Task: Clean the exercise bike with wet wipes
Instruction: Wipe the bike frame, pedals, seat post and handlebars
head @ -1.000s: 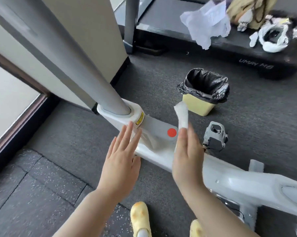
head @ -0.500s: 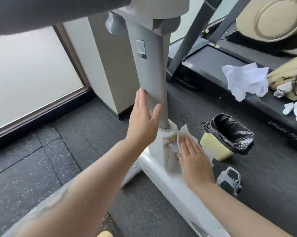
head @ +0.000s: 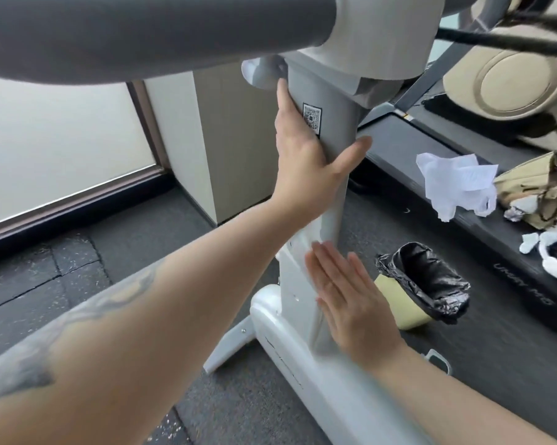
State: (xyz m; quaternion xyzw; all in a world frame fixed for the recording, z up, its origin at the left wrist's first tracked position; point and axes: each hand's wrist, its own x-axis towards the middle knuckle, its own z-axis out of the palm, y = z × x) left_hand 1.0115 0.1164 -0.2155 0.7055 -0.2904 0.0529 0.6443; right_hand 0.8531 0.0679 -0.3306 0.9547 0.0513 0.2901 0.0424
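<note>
Head view: left hand (head: 306, 155) braces the grey post (head: 331, 123), fingers straight, thumb spread, steadying it; below, flat right hand (head: 347, 300) presses the wet wipe (head: 303, 248) against the white frame (head: 290, 284).

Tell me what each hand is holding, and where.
Left hand steadies the grey bike post mid-height; right hand presses a white wet wipe flat against the column's base.
</note>
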